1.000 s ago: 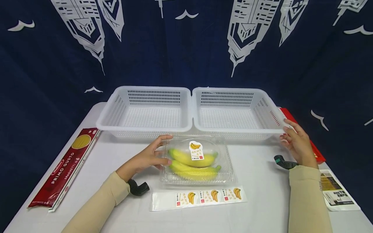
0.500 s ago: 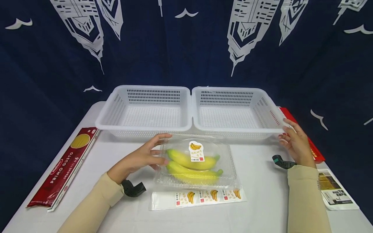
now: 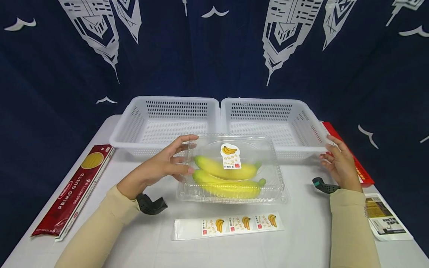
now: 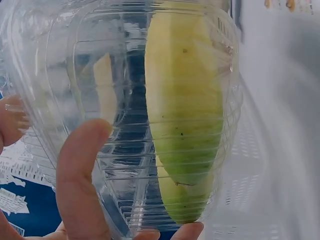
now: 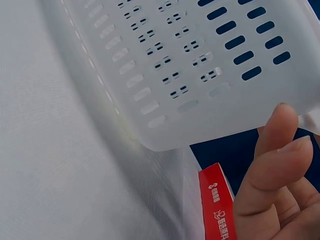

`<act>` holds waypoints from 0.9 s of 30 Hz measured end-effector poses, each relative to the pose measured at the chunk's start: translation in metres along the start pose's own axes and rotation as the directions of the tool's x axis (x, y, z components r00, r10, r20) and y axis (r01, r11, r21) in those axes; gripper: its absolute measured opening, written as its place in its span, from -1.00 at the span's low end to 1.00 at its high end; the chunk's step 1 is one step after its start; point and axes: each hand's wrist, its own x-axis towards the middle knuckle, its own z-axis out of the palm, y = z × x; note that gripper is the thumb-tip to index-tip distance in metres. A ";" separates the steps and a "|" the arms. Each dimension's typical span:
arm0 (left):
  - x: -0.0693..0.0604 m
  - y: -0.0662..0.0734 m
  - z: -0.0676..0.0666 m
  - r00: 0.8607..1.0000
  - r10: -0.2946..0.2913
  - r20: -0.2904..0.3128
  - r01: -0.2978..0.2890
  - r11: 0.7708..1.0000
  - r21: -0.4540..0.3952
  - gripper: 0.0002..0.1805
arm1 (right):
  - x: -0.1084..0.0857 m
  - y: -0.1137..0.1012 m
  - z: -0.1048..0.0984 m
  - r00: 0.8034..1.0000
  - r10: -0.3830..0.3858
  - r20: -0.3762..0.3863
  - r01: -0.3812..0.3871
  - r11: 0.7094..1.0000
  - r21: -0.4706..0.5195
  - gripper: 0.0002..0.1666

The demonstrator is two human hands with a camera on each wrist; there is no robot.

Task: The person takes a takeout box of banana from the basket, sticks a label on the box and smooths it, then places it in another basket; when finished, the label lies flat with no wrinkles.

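Note:
My left hand [image 3: 157, 165] grips the left end of a clear plastic clamshell box [image 3: 278, 175], raised off the table and slightly tilted. Two yellow-green bananas [image 3: 231, 188] lie inside, and a banana label [image 3: 231, 156] sticks to the lid. In the left wrist view, the thumb and fingers span the ribbed wall of the clamshell box [image 4: 130, 165] near the banana tips [image 4: 185, 165]. My right hand [image 3: 342, 163] holds the right front corner of the right white basket [image 3: 311, 149], fingers bent at its rim. The right wrist view shows fingertips at the corner of that basket [image 5: 210, 120].
A left white basket [image 3: 134, 143] adjoins the right one. A banana label strip [image 3: 228, 226] lies in front. A red spaghetti pack [image 3: 77, 190] is at the left; a red box [image 3: 365, 175] and a printed packet [image 3: 387, 217] lie at the right.
The left hand has lifted the clamshell box off the table and moved it up and slightly right, away from the label strip. The right hand stays at the basket corner.

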 end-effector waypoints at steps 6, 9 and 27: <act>0.014 0.020 -0.003 0.999 0.029 -0.017 -0.029 0.999 0.019 0.03 | 0.000 0.000 -0.001 1.000 0.004 0.004 -0.004 1.000 0.001 -0.67; 0.022 0.029 -0.005 0.999 0.037 -0.035 -0.036 0.999 0.026 0.03 | 0.001 0.000 -0.001 1.000 0.007 0.010 -0.007 1.000 -0.004 -0.66; 0.092 0.060 0.001 0.992 0.086 -0.093 -0.086 0.996 0.004 -0.01 | 0.000 -0.001 -0.002 1.000 0.019 0.005 -0.018 0.997 -0.072 -0.61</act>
